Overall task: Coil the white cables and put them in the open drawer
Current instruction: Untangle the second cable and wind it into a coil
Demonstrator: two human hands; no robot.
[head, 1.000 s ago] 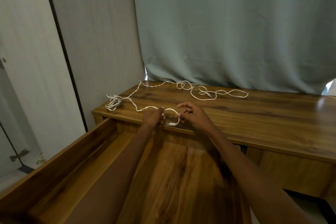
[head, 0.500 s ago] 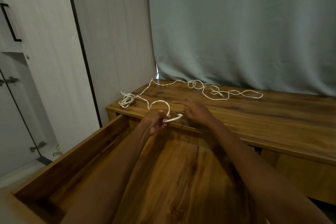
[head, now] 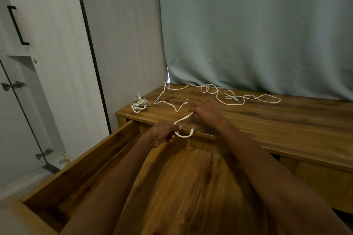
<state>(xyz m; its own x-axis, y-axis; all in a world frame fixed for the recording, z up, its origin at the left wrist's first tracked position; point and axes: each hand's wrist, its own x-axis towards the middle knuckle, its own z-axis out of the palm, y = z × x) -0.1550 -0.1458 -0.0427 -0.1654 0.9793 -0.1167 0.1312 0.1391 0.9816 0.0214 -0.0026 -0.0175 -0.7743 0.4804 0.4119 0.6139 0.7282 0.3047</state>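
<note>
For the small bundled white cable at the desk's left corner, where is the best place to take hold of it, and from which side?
Grip the small bundled cable across its bunched loops from above, probably with the left hand, which is nearer. The strands lie flat and gathered on the desk top, so one pinch over the middle likely lifts them all.

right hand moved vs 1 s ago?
Yes. The right hand has reached farther onto the desktop, away from its front edge, along the white cable.
</note>
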